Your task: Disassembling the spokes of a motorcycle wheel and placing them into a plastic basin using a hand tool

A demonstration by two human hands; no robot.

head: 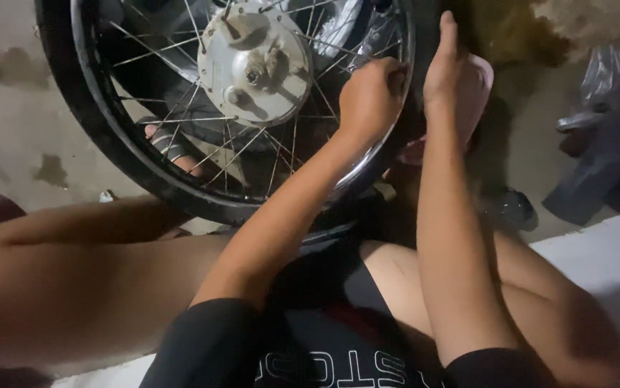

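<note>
Knees [145,287] apart frame the wheel [202,165] propped upright on the floor [15,136], so my left hand [371,97] pinches closed at the rim [378,154] (grip contents unclear) while my right hand [448,65], flat and open, steadies the tyre [119,147].

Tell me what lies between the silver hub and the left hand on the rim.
In the head view, only thin wire spokes cross the gap between the hub and the left hand; dark shadow shows behind them.

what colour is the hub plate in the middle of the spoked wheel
Dull silver-grey metal with darker smudges: the hub plate of the wheel shows best in the head view.
</note>
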